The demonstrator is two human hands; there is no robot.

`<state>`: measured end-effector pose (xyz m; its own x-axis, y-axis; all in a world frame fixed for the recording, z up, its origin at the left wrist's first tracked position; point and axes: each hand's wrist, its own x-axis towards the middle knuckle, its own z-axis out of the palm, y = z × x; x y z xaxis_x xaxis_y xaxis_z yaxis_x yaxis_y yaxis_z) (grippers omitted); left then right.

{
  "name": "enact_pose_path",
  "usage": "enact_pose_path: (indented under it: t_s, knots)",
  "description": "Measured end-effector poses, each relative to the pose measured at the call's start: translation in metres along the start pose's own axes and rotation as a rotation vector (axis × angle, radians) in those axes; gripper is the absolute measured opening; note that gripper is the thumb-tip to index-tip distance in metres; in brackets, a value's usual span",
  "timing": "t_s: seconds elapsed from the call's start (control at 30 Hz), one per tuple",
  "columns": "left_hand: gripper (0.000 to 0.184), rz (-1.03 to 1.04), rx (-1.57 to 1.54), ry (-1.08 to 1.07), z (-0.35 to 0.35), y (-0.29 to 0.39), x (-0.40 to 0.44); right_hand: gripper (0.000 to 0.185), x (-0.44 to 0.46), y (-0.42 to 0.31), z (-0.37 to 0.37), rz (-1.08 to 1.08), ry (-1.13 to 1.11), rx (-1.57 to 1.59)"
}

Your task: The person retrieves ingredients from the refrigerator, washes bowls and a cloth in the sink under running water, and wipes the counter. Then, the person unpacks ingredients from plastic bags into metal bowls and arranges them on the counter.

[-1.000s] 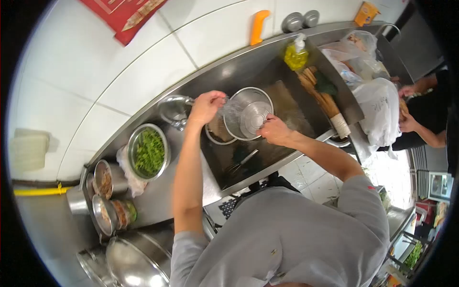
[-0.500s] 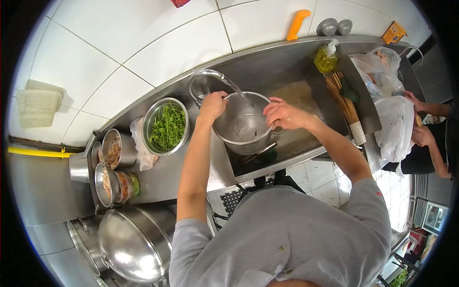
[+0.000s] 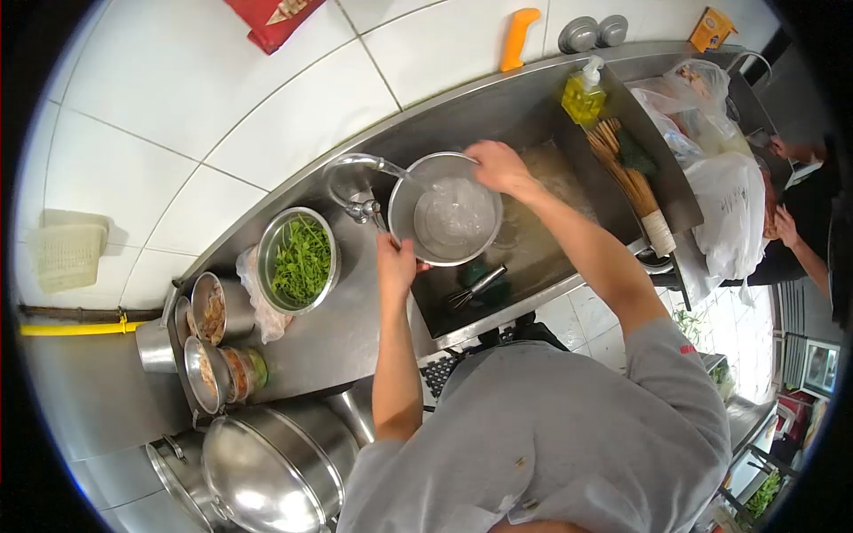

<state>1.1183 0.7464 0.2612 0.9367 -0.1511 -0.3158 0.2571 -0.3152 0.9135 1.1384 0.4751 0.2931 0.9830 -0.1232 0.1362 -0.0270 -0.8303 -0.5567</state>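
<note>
A steel pot (image 3: 487, 235) is held over the sink under the curved tap (image 3: 342, 160), and water runs from the spout into it. Bubbly water (image 3: 455, 218) covers the pot's bottom. My right hand (image 3: 499, 167) grips the rim at the upper right. Beside the pot's lower left, my left hand (image 3: 396, 265) has its fingers closed at the tap lever (image 3: 379, 220); its thumb side lies close to the pot wall, and whether it touches is unclear. In the sink below lies a whisk (image 3: 478, 286), with a dark green scouring pad (image 3: 498, 293) next to it.
To the left stand a bowl of leafy greens (image 3: 302, 262), a plastic bag (image 3: 271, 306) and several metal containers (image 3: 213, 306). On the right are a soap bottle (image 3: 583, 93), a stick brush (image 3: 635, 182) and plastic bags (image 3: 720, 213). A co-worker's hand (image 3: 785, 226) is at the far right.
My left hand has left the pot's upper-left rim and moved down to the tap lever. My right hand has shifted up along the rim. More water is in the pot, and the whisk is uncovered.
</note>
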Motion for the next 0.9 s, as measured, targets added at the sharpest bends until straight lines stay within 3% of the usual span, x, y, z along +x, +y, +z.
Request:
enact_pose_path:
  t_s: [0.03, 0.13, 0.23, 0.27, 0.33, 0.37, 0.43, 0.5, 0.6, 0.63, 0.67, 0.7, 0.73, 0.77, 0.83, 0.9]
  knots:
    - [0.019, -0.03, -0.113, 0.029, 0.004, -0.015, -0.002, 0.029, 0.01, -0.018, -0.003, -0.063, 0.0, 0.01]
    - [0.022, -0.354, -0.568, -0.146, 0.045, -0.018, -0.033, 0.021, 0.008, -0.082, -0.027, -0.27, -0.046, -0.02]
    - [0.024, -0.55, -0.847, -0.251, 0.079, -0.065, -0.023, 0.012, -0.039, -0.093, 0.004, -0.535, -0.039, -0.062]
    - [0.03, -0.339, -0.87, -0.485, 0.081, -0.091, -0.015, 0.01, -0.066, -0.099, -0.001, -0.577, -0.059, -0.033]
    - [0.03, -0.13, -1.008, -0.641, 0.086, -0.107, -0.021, 0.012, -0.116, -0.096, 0.015, -0.727, -0.082, -0.049]
    - [0.03, -0.136, -1.059, -0.598, 0.087, -0.11, -0.026, 0.009, -0.14, -0.096, 0.02, -0.788, -0.003, -0.144]
    - [0.03, -0.13, -1.113, -0.529, 0.087, -0.115, -0.034, 0.007, -0.177, -0.095, 0.038, -0.686, 0.011, 0.089]
    - [0.031, -0.083, -1.118, -0.476, 0.085, -0.118, -0.035, 0.009, -0.19, -0.092, 0.031, -0.795, -0.072, 0.018]
    - [0.031, 0.014, -1.067, -0.393, 0.082, -0.12, -0.028, 0.011, -0.166, -0.087, 0.014, -0.733, 0.058, 0.041]
    - [0.032, 0.043, -1.002, -0.335, 0.079, -0.121, -0.023, 0.013, -0.15, -0.088, 0.01, -0.602, -0.015, 0.076]
    - [0.032, 0.067, -0.913, -0.248, 0.077, -0.126, -0.016, 0.014, -0.127, -0.09, -0.002, -0.536, -0.018, 0.077]
    - [0.03, -0.088, -0.627, 0.043, 0.071, -0.136, -0.005, 0.014, -0.103, -0.09, -0.005, -0.505, 0.048, -0.015]
    - [0.031, -0.156, -0.537, 0.165, 0.072, -0.1, -0.013, 0.011, -0.079, -0.093, -0.008, -0.494, 0.25, -0.012]
    - [0.031, -0.225, -0.444, 0.288, 0.072, -0.06, -0.023, 0.011, -0.052, -0.094, -0.005, -0.474, 0.219, -0.011]
    - [0.027, -0.035, -0.375, 0.238, 0.062, -0.059, -0.015, 0.011, -0.008, -0.1, 0.01, -0.437, 0.124, 0.106]
    - [0.025, -0.06, -0.187, 0.186, 0.05, -0.045, -0.005, 0.014, 0.026, -0.105, 0.044, -0.175, -0.174, 0.26]
